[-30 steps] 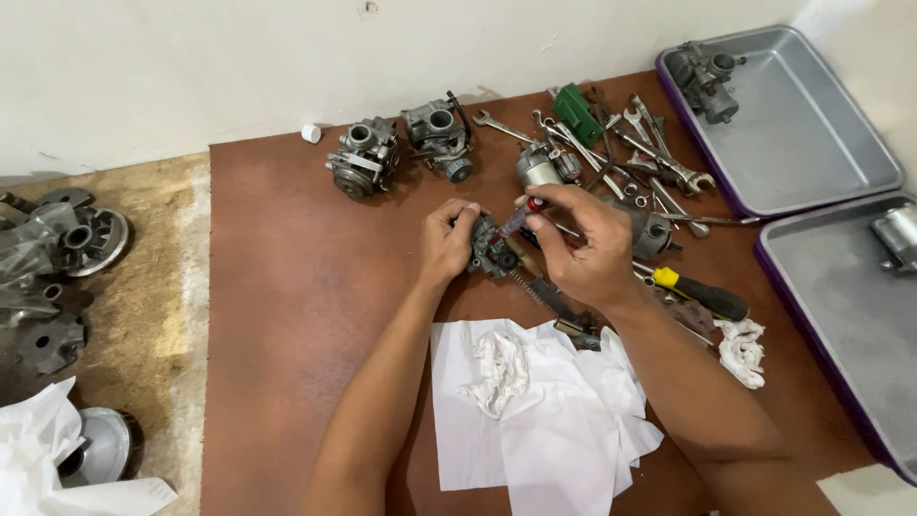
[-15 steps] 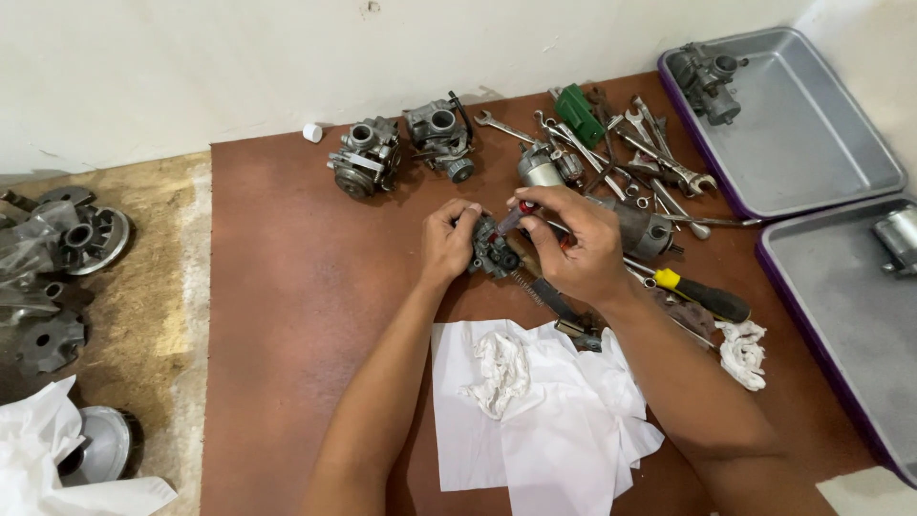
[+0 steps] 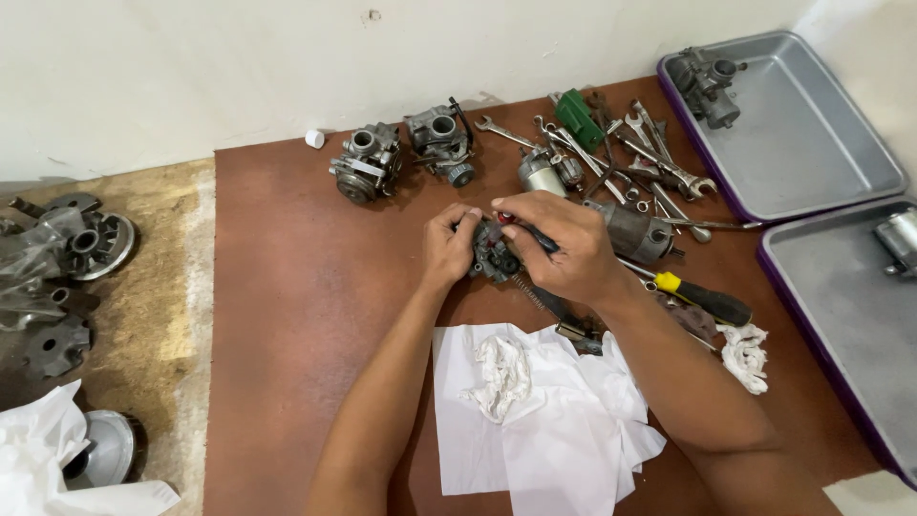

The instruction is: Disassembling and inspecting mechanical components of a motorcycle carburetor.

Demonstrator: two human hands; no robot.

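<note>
Gripping small dark carburettor w/ left hand, fingers curled shut round its left side, thumb on top. Closing right hand over part's right side from above, fingers bent and pressing on it; holding what looks like a thin tool w/ red bit at fingertips, not clear enough to confirm. Resting carb on brown mat, directly between both sets of fingers. Lying just beyond left fingertips: two more carburettors. Lying beyond right knuckles: pile of spanners, green part among them, cylindrical motor part touching back of right hand. Lying near right wrist: yellow-black screwdriver, spring under the palm. Lying below both wrists: white paper w/ crumpled rag. Sitting well apart to right of fingers: two grey trays
</note>
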